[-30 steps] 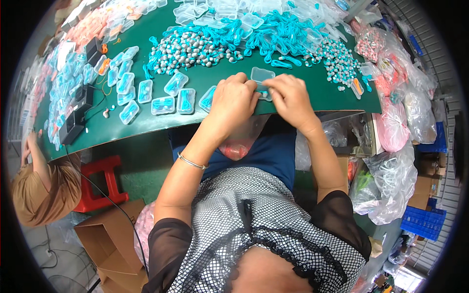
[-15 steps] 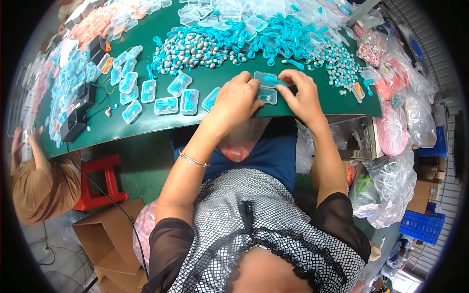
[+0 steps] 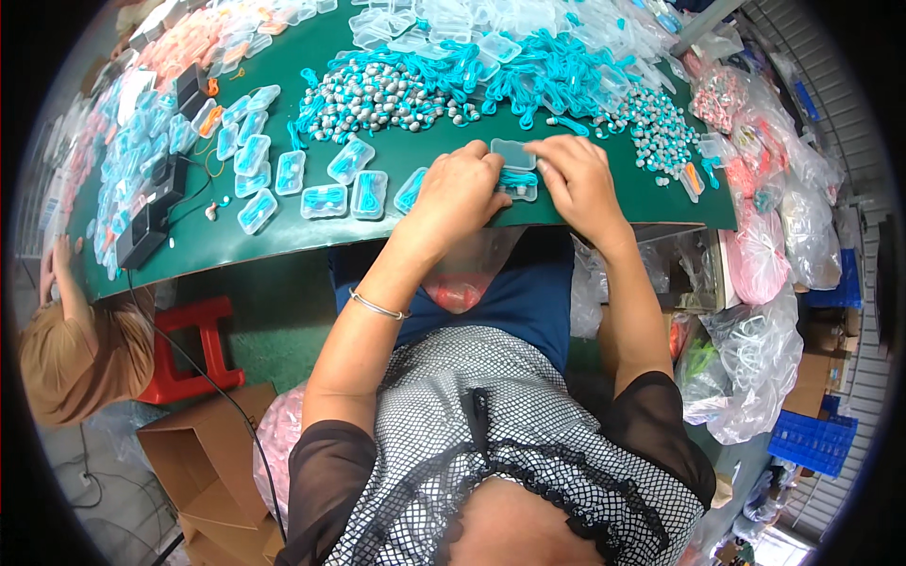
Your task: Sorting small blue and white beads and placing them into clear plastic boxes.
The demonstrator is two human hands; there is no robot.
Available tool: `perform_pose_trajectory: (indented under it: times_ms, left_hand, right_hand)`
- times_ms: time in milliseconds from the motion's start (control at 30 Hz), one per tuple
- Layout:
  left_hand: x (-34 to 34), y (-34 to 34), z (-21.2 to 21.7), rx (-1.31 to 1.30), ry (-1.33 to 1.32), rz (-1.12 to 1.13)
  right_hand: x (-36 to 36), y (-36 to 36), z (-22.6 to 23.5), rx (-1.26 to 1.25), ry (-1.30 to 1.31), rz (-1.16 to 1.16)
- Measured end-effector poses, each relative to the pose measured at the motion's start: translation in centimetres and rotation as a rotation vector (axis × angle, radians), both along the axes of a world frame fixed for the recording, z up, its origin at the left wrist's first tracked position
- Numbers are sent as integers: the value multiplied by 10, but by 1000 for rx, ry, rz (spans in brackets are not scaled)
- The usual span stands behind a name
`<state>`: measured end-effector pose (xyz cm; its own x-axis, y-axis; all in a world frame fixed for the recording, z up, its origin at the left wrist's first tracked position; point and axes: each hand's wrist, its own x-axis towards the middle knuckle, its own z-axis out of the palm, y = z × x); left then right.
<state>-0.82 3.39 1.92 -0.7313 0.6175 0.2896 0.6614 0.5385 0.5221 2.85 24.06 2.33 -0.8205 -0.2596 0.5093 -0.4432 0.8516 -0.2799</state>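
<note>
A small clear plastic case stands open at the table's front edge, its lid (image 3: 511, 155) raised away from me and its tray (image 3: 518, 186) on my side. Bundled teal cord (image 3: 515, 176) lies in the tray. My left hand (image 3: 460, 191) is closed on the case's left side, the fingers partly hidden under the back of the hand. At the right side, the curled thumb and forefinger of my right hand (image 3: 576, 179) grip the case near the lid's corner. Several closed cases with teal cord, such as one filled case (image 3: 369, 194), lie left of my hands.
Beyond my hands are a heap of grey-and-teal beads (image 3: 373, 99), tangled teal cords (image 3: 557, 75) and empty clear cases (image 3: 510, 14). More small beads (image 3: 661, 127) lie to the right. Black boxes (image 3: 143, 236) with a cable stand left, near another person (image 3: 85, 349).
The teal cord my right fingers held over the lid now lies in the tray. My right hand has shifted slightly, its fingers now at the lid's corner. My left hand stays put.
</note>
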Motion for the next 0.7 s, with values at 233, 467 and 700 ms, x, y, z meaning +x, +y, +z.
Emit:
perform_pose_trajectory:
  times_ms: [233,467,700]
  left_hand:
    - [5,5,-3,49,7,24]
    - [2,1,-6,10,187,-66]
    - [-5,-2,-6,107,235,-182]
  right_hand:
    - [-11,9,-17,-193,-117,-16]
    - [20,3,-12,-249,-138,235]
    - [17,-7,-19,-389,-158,163]
